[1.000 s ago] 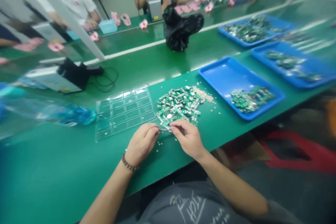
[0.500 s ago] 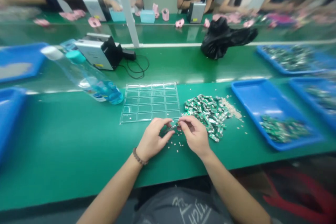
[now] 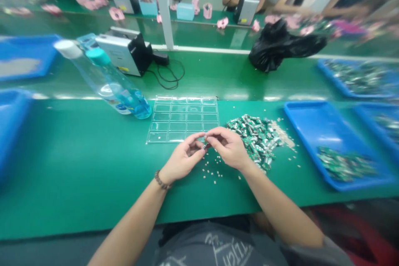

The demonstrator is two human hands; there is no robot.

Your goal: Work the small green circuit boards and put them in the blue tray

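Observation:
My left hand (image 3: 183, 158), with a beaded bracelet on its wrist, is closed with thumb and fingers on a small circuit board (image 3: 205, 146). Fingertips of my right hand (image 3: 230, 148) are pinched together at the upper end of that board; what lies between them is too small and covered to make out. Just right of my right hand is a heap of green and silver circuit boards (image 3: 262, 137). Tiny pale pieces (image 3: 212, 173) lie scattered on the green table below my hands. Behind my hands lies a clear gridded plastic tray (image 3: 177, 125).
Small pale bits (image 3: 284, 134) are piled beside the heap. A blue tray (image 3: 311, 122) with boards stands at right, more blue trays at both sides. Two bottles (image 3: 124, 91), a silver-black device (image 3: 124, 52) and a black bag (image 3: 271, 48) sit farther back. People work opposite.
My hands have come up slightly and closer together around the board, which is now more hidden by the fingers. The view has shifted a little, so most things appear farther right.

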